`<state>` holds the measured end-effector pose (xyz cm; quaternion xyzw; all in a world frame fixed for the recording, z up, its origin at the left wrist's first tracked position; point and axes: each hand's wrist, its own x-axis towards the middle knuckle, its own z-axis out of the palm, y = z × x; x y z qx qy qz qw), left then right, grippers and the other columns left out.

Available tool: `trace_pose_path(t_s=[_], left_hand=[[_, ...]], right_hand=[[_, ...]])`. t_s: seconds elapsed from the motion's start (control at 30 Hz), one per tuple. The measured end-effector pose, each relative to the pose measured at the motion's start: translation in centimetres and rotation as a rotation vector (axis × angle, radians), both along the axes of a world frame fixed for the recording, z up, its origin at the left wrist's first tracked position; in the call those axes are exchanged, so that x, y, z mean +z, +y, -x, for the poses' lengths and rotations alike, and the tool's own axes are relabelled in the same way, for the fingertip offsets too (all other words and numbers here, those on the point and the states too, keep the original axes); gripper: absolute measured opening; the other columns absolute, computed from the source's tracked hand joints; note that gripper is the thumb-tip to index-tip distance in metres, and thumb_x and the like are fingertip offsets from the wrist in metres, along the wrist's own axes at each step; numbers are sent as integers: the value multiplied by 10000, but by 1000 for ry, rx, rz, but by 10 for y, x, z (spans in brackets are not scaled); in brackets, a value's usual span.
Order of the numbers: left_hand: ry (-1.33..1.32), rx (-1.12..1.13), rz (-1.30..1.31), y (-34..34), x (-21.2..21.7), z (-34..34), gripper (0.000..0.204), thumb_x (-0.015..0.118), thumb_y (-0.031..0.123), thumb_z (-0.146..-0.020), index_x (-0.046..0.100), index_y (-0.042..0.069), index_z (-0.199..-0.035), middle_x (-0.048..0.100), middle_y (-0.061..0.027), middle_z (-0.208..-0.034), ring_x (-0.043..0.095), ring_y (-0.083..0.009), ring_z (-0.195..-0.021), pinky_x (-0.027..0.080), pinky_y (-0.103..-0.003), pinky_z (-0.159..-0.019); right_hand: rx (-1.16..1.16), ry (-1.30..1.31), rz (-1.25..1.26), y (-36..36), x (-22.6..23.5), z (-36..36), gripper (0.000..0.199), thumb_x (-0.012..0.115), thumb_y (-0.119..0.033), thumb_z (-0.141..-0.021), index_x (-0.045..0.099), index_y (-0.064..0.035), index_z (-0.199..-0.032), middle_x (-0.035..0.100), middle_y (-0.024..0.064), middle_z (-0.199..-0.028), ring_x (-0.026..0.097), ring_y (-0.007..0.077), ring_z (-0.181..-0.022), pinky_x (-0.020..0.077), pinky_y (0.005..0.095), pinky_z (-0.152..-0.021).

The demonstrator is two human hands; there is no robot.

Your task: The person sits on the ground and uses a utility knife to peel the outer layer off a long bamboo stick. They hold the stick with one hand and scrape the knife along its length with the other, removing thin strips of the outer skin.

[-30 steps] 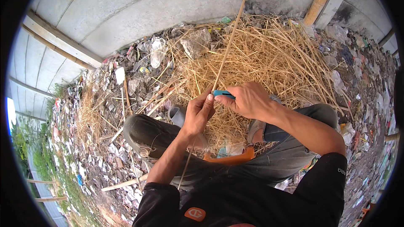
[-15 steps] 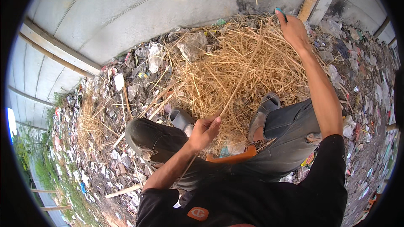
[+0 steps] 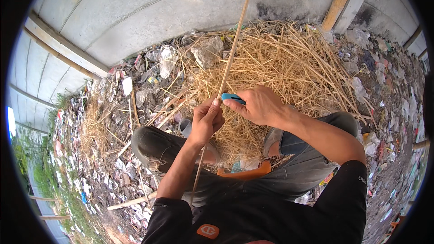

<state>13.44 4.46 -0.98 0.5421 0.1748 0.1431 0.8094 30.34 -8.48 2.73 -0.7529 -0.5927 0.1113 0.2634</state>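
My left hand [image 3: 206, 121] is closed around a long thin strip of bamboo [image 3: 233, 47]. The strip slants up and away toward the wall, and its lower end runs down past my left forearm over my lap. In my right hand [image 3: 262, 105] is a blue utility knife [image 3: 233, 98], its tip against the strip just above my left thumb. The blade itself is too small to make out. Beneath both hands lies a heap of straw-coloured shavings [image 3: 280, 63].
A grey panel wall [image 3: 181, 4] with a bamboo post [image 3: 341, 0] rises behind the heap. Scattered litter [image 3: 122, 153] covers the ground. I sit on something orange [image 3: 246, 171], knees apart. A pale stick [image 3: 131, 202] lies at the left.
My right hand has come back from the far right with the knife to beside my left hand. The strip now points more upright. A flying shaving near the wall is gone.
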Motion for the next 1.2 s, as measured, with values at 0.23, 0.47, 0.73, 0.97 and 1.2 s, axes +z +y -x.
trace_pose_path(t_s=[0.23, 0.47, 0.73, 0.97, 1.2], left_hand=[[65, 13, 75, 0, -13, 3, 354, 461, 268, -1084, 560, 38, -1334, 287, 85, -576, 221, -32, -453, 204, -221, -419], [136, -115, 89, -30, -15, 31, 403, 466, 255, -1085, 512, 32, -1418, 280, 88, -616, 238, -31, -476, 219, -227, -450], [153, -46, -52, -8, -15, 21, 417, 469, 256, -1084, 522, 2, -1411, 342, 83, -618, 302, -27, -474, 241, -222, -441], [170, 12, -168, -6, -17, 21, 411, 483, 213, -1080, 498, -24, -1415, 379, 82, -627, 319, -9, -491, 261, -210, -438], [231, -151, -206, -23, -10, 58, 416, 475, 214, -1081, 486, -14, -1428, 399, 100, -625, 341, 4, -516, 273, -191, -464]], right_hand=[[42, -129, 9, 7, -23, -8, 756, 391, -684, -985, 625, -33, -678, 526, 118, -450, 580, 288, -413, 450, 426, -399], [-341, -191, 41, 10, -13, -137, 780, 301, -702, -996, 606, -82, -636, 361, -27, -422, 385, 147, -368, 336, 328, -384], [-61, -6, 120, 9, -9, -39, 727, 408, -660, -996, 645, -58, -664, 472, 57, -435, 515, 222, -399, 418, 396, -416], [-31, -19, 8, 9, -36, -25, 722, 423, -682, -976, 615, -68, -649, 486, 46, -448, 503, 227, -380, 404, 389, -384], [-345, -216, -25, -2, -35, -139, 725, 327, -724, -980, 534, -132, -616, 413, -24, -460, 384, 139, -378, 297, 333, -354]])
